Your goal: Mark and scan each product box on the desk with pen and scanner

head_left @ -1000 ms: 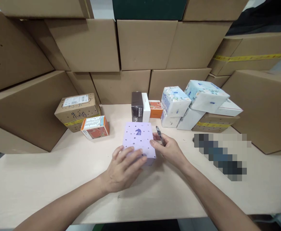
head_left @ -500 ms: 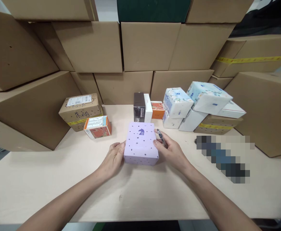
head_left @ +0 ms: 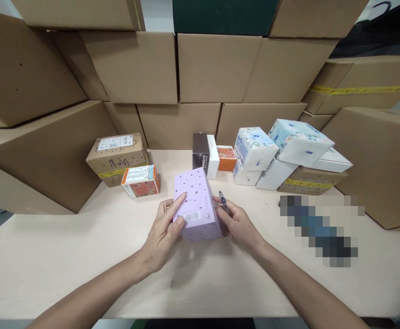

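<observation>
While both hands are at the purple box (head_left: pixel 193 194) in the head view, the left hand (head_left: pixel 163 232) is clamped on its left side, index finger along the dotted upper face, thumb beside the barcode (head_left: pixel 192 216); the right hand (head_left: pixel 237 225) is closed around a pen (head_left: pixel 223 201), its fingers also meeting the box's right side; the box is skewed and tilted mid-table, in front of the dark box (head_left: pixel 200 150) and the white box (head_left: pixel 213 159); contact between its underside and the table (head_left: pixel 83 267) cannot be told. Risks, as judged: the right hand divides its grip between pen and box, so a shift of fingers could drop the pen or, were its tip exposed, mark the surface; the left hold is one-sided, so the box could pivot or slip should the right fingers loosen; a swing away from the person could bump the dark box; heavy thumb pressure could dent the edge.
</observation>
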`<state>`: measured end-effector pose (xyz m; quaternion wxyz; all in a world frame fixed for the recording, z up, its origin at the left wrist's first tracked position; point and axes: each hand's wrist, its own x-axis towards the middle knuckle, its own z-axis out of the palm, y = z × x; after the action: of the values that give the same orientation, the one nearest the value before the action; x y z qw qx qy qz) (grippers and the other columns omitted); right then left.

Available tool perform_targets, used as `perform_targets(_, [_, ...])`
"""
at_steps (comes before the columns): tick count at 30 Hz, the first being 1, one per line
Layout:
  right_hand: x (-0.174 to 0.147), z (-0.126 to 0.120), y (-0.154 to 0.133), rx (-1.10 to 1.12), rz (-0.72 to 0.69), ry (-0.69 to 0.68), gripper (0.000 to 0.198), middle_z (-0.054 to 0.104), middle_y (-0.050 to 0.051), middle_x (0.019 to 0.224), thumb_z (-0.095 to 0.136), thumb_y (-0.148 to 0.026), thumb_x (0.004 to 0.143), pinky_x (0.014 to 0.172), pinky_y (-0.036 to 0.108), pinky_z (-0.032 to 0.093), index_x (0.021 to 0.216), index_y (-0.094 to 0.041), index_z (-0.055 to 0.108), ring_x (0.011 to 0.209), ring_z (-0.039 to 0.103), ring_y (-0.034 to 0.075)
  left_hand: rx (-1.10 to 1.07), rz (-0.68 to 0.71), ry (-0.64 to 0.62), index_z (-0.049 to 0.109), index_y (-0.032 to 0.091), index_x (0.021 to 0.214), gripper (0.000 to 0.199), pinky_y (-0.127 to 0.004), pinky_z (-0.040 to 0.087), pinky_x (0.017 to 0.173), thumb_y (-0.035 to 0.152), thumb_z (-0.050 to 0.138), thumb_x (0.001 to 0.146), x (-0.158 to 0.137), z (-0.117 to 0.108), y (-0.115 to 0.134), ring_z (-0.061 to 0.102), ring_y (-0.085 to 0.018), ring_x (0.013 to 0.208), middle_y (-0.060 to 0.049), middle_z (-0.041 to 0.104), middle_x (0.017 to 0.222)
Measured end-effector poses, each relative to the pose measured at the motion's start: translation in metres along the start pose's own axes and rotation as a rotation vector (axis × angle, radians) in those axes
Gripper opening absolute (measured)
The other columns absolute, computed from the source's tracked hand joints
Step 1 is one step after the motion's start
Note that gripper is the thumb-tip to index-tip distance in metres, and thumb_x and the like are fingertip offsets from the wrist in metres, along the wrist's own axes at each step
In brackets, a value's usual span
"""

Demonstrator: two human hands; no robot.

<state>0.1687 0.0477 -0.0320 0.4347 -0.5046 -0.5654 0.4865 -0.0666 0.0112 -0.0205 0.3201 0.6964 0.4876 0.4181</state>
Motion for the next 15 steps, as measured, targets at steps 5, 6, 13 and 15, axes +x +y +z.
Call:
perform_targets(5, [0.0, -0.004, -0.006, -0.05, 0.064, -0.026, 0.05, 0.071, 0.004, 0.082, 0.063, -0.054, 0.084, 0.065, 0.031, 0.051, 0.118, -0.019, 0.072, 0.079, 0.064, 0.022, -0.022, 0.042, -0.02, 0.034, 0.039, 0.153, 0.053, -0.046, 0.036, 0.115, 0.05, 0.04, 0.101, -0.002, 0.004, -0.003, 0.041, -0.025, 0.131, -0.007, 0.042, 0.137])
perform_targets(6, [0.0, -0.005, -0.007, -0.055, 0.067, -0.03, 0.05, 0.07, 0.004, 0.079, 0.063, -0.055, 0.083, 0.062, 0.03, 0.05, 0.117, -0.019, 0.072, 0.074, 0.063, 0.021, -0.021, 0.055, -0.021, 0.034, 0.04, 0.153, 0.053, -0.046, 0.036, 0.115, 0.051, 0.039, 0.101, -0.002, 0.004, -0.004, 0.04, -0.025, 0.132, -0.007, 0.041, 0.137])
perform_targets(13, [-0.003, -0.01, -0.016, -0.034, 0.1, -0.093, 0.054, 0.047, -0.004, 0.054, 0.051, -0.069, 0.088, 0.044, 0.024, 0.035, 0.078, -0.018, 0.063, 0.047, 0.042, 0.011, 0.091, 0.222, -0.066, 0.033, 0.038, 0.153, 0.059, -0.048, 0.043, 0.108, 0.048, 0.05, 0.098, -0.005, 0.006, -0.006, 0.043, -0.027, 0.13, -0.01, 0.038, 0.138])
perform_targets(15, [-0.004, -0.012, -0.019, -0.005, 0.093, -0.123, 0.055, 0.046, -0.004, 0.055, 0.049, -0.071, 0.088, 0.044, 0.024, 0.037, 0.083, -0.018, 0.062, 0.048, 0.042, 0.011, 0.141, 0.267, -0.037, 0.03, 0.036, 0.154, 0.065, -0.047, 0.045, 0.108, 0.041, 0.057, 0.096, -0.005, 0.009, -0.007, 0.044, -0.027, 0.13, -0.011, 0.04, 0.139])
